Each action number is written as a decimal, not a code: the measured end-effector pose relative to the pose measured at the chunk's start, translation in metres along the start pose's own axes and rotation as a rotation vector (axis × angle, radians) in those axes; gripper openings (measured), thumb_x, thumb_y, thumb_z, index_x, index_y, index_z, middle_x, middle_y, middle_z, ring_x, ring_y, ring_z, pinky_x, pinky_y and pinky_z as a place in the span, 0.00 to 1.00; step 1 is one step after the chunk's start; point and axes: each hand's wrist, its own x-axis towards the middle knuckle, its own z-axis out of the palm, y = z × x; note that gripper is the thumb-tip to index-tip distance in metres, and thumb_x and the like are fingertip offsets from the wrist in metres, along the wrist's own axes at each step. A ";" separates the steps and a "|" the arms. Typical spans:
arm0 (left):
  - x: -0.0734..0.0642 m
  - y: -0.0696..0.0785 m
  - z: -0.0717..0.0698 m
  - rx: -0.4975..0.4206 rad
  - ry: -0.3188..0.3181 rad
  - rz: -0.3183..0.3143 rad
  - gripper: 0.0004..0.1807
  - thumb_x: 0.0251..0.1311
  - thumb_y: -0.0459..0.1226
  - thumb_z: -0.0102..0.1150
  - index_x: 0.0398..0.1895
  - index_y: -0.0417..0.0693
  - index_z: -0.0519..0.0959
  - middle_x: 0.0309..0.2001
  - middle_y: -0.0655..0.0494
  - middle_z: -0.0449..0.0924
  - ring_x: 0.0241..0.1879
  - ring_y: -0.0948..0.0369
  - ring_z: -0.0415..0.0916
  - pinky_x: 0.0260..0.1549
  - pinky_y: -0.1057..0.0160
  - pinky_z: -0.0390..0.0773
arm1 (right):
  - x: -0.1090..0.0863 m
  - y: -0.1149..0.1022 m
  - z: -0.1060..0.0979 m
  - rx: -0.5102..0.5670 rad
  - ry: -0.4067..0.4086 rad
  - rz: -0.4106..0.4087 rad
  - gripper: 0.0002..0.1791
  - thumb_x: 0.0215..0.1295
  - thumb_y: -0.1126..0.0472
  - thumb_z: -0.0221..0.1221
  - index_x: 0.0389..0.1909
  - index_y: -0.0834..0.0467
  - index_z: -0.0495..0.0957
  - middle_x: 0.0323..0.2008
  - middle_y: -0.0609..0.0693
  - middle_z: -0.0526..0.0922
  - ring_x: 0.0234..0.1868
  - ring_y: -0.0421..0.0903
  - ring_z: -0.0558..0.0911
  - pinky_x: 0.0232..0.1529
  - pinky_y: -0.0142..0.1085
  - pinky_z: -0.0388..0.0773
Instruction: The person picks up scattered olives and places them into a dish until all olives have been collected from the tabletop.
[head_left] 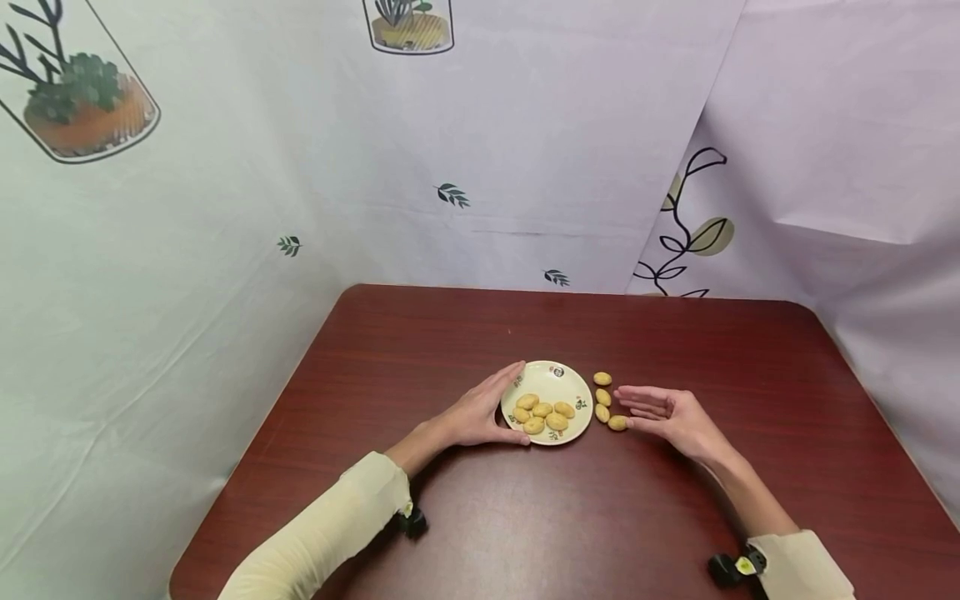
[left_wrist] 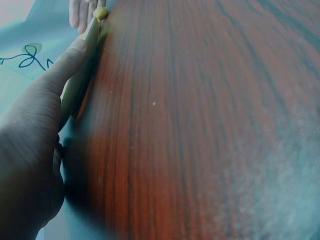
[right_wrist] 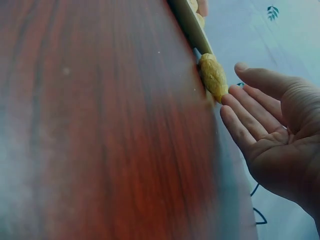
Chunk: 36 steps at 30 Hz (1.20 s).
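Note:
A cream plate point(head_left: 558, 379) with small printed motifs holds several yellow oval pieces point(head_left: 542, 410) that look like small potatoes. My left hand point(head_left: 483, 412) grips the plate's left side, fingers at the far rim and thumb at the near rim. In the left wrist view the thumb point(left_wrist: 70, 60) lies along the plate's edge. More yellow pieces point(head_left: 603, 397) lie in a line on the table, right of the plate. Beside them is my right hand point(head_left: 675, 421), fingers extended, thumb apart. In the right wrist view its fingertips are close to one wrinkled yellow piece point(right_wrist: 213, 77), and the palm holds nothing.
Everything rests on a dark red wood-grain table point(head_left: 420, 333) with rounded far corners. Pale cloth point(head_left: 487, 150) printed with plants hangs behind it and along both sides. Black wrist cameras point(head_left: 726, 570) sit at both cuffs.

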 end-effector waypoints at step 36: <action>0.001 0.000 0.000 -0.001 -0.006 -0.006 0.70 0.53 0.60 0.80 0.88 0.46 0.44 0.86 0.52 0.46 0.83 0.57 0.46 0.78 0.50 0.56 | 0.000 -0.006 0.008 -0.289 0.019 0.012 0.13 0.64 0.70 0.72 0.49 0.61 0.90 0.45 0.53 0.92 0.48 0.41 0.90 0.45 0.29 0.84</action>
